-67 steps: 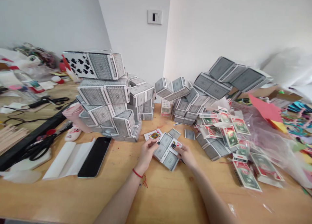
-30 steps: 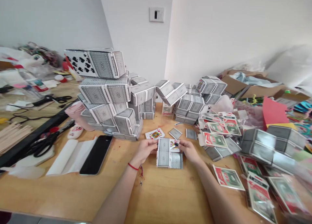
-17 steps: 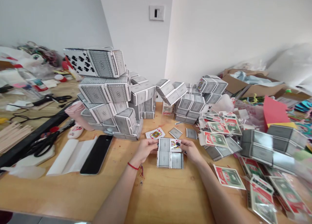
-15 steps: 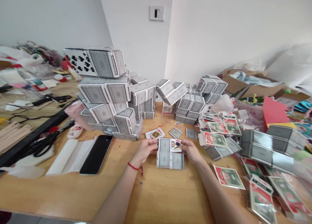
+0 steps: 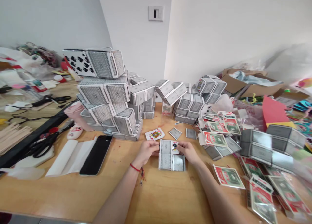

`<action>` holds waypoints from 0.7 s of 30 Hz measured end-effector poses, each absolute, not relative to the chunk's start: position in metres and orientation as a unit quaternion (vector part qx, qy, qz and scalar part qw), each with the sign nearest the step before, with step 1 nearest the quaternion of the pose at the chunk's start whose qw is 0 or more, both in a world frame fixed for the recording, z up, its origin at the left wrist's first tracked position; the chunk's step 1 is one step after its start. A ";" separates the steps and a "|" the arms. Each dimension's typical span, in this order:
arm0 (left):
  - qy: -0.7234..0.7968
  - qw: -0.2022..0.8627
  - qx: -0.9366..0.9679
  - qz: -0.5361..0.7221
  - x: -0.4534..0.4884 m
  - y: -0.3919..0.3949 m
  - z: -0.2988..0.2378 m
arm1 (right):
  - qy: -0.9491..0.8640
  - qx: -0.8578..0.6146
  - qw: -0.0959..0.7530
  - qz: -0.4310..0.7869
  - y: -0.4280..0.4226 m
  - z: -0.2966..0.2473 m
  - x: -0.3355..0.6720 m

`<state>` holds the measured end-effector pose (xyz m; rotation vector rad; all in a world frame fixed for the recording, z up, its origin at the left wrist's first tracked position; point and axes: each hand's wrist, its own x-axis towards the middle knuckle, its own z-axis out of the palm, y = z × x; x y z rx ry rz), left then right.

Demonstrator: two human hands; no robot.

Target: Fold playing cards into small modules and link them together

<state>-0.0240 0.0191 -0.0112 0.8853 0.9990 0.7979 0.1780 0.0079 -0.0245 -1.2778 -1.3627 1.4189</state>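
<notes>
Between my hands is a piece of joined playing cards [image 5: 166, 159], mostly grey patterned backs, with one face showing at its upper right. My left hand [image 5: 147, 151] pinches its upper left edge, a red string bracelet on the wrist. At the upper right my right hand [image 5: 189, 152] is closed on the same piece, fingertips over the face-up card. Just beyond lie a face-up card [image 5: 154, 133] and two loose grey-backed cards, one of them a tilted card [image 5: 175, 133]. Part of the left fingers is hidden behind the piece.
A tall stack of card blocks [image 5: 104, 91] stands at the back left, with lower card blocks [image 5: 191, 102] to its right. Card boxes [image 5: 229, 176] litter the right side. On the left lie a black phone [image 5: 96, 155], white paper [image 5: 69, 157] and scissors [image 5: 46, 143].
The card piece and both hands have shifted slightly. My right fingers have moved a little left, further over the face-up card.
</notes>
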 end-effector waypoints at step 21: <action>0.439 0.722 0.408 0.345 -0.026 0.019 -0.008 | -0.549 -0.487 0.380 0.563 0.004 -0.017 0.179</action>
